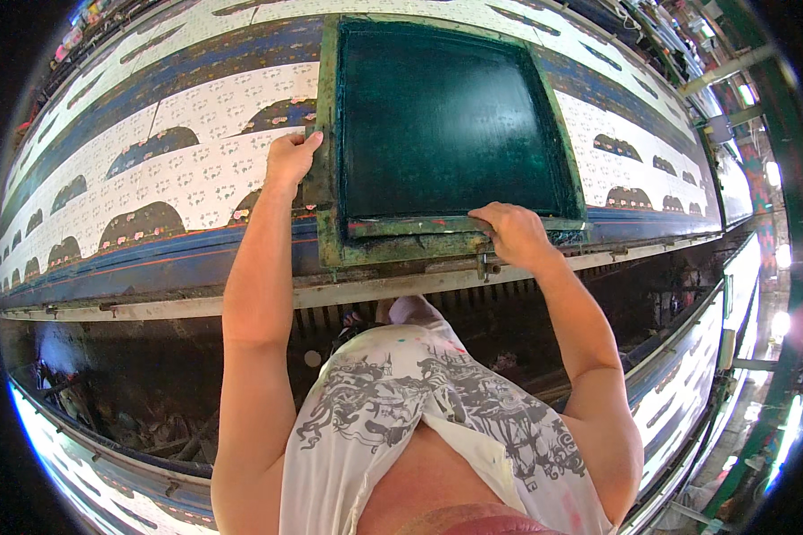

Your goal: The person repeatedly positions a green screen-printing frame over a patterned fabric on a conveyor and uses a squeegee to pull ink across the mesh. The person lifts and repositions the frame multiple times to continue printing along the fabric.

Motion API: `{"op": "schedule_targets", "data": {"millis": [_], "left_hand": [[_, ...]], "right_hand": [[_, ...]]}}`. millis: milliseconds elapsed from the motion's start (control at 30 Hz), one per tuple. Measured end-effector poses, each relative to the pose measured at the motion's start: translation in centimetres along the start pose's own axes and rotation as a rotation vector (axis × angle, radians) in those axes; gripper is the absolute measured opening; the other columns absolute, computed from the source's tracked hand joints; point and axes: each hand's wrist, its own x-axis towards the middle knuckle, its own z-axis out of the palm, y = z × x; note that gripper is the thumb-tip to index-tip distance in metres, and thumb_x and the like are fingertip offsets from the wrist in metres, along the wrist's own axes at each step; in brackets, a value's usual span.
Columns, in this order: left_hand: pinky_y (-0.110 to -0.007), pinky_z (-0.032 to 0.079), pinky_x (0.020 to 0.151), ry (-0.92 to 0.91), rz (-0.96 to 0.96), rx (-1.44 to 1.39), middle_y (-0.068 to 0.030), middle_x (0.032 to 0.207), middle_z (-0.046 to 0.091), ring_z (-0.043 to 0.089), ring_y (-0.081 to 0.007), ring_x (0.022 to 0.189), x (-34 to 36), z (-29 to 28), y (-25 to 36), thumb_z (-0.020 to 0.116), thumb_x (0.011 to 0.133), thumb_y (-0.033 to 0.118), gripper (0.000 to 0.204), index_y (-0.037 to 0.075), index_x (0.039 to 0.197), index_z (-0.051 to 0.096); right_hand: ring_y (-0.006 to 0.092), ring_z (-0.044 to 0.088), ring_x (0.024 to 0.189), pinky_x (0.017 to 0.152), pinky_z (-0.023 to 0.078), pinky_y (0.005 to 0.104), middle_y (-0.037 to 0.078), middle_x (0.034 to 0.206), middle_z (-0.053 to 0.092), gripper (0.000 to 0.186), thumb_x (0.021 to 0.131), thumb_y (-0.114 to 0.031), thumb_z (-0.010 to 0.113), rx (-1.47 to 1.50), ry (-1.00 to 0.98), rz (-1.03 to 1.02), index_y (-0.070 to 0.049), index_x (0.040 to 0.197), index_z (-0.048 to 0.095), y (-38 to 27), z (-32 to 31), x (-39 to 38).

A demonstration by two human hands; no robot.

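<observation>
A screen printing frame [327, 178] with a dark green, glossy mesh [437, 116] lies over white printed fabric pieces [223, 94] on a long table. My left hand [293, 162] grips the frame's left side; the thumb shows at the edge and the other fingers are mostly hidden. At the near side, my right hand [513, 234] is closed over the paint-stained near bar [401, 228], right of its middle. Just below that hand, a small metal clamp-like fitting [484, 266] sits at the table rail. Whether the frame touches the fabric, I cannot tell.
A pale metal rail [169, 308] runs along the table's near edge. Beyond it lies a dark, slatted gap [330, 316] where I stand. Another table with fabric pieces [687, 383] is behind me at the right. Green posts and lamps line the far right.
</observation>
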Motion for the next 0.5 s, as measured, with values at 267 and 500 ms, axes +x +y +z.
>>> {"op": "schedule_targets", "data": {"millis": [267, 500], "left_hand": [[-0.04, 0.054, 0.079, 0.039, 0.0, 0.201, -0.0131, 0.093, 0.078, 0.07, -0.0205, 0.084, -0.7, -0.5, 0.9, 0.08, 0.099, 0.041, 0.047, -0.005, 0.107, 0.079], [-0.035, 0.052, 0.078, 0.087, -0.039, 0.132, -0.0077, 0.091, 0.077, 0.066, -0.0156, 0.082, -1.4, -0.1, 1.5, 0.079, 0.102, 0.036, 0.039, -0.003, 0.107, 0.079]], "right_hand": [[0.032, 0.07, 0.119, 0.103, 0.055, 0.0462, 0.008, 0.13, 0.073, 0.061, 0.075, 0.007, 0.074, -0.084, 0.264, -0.175, -0.011, 0.133, 0.073, 2.2, 3.3, 2.4], [0.0297, 0.07, 0.116, 0.1, 0.055, 0.0456, 0.007, 0.125, 0.072, 0.057, 0.08, 0.002, 0.077, -0.125, 0.301, -0.181, -0.016, 0.134, 0.072, 7.4, 2.1, 15.1]]}}
